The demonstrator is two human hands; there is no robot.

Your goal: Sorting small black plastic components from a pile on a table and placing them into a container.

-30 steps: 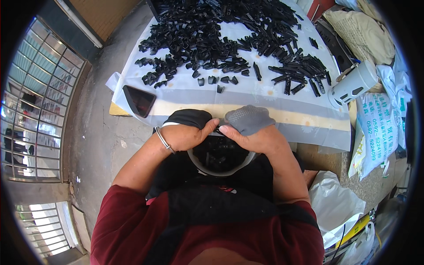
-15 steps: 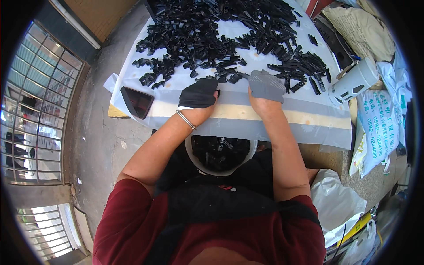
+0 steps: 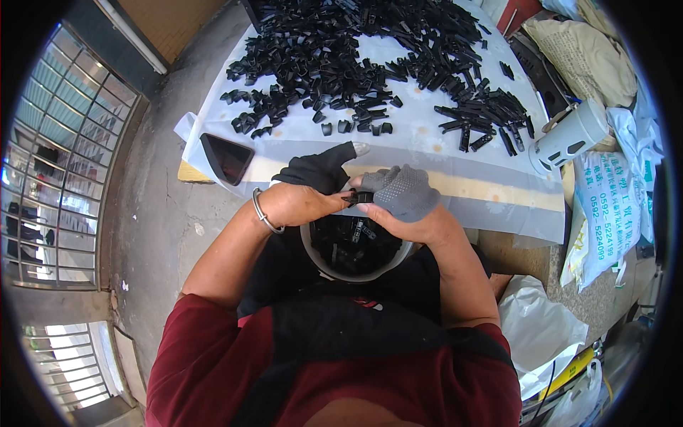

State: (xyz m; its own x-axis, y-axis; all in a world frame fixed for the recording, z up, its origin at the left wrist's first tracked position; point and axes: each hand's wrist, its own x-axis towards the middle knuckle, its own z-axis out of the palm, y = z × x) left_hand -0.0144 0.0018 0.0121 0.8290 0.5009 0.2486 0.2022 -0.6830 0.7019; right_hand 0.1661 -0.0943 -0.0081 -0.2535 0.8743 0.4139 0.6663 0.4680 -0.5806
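Sitting at the table's near edge, the person has both hands together over a round bowl [image 3: 356, 245] in the lap. The left hand [image 3: 302, 199], in a black fingerless glove with a metal bangle [image 3: 262, 212] at the wrist, and the right hand [image 3: 402, 199], in a grey knitted glove, pinch a small black plastic clip [image 3: 358, 197] between closed fingertips. More such pieces fill the bowl. A heap of black clips [image 3: 370, 64] lies spread on the white sheet [image 3: 455, 171] beyond, with a phone [image 3: 226, 156] at the left corner.
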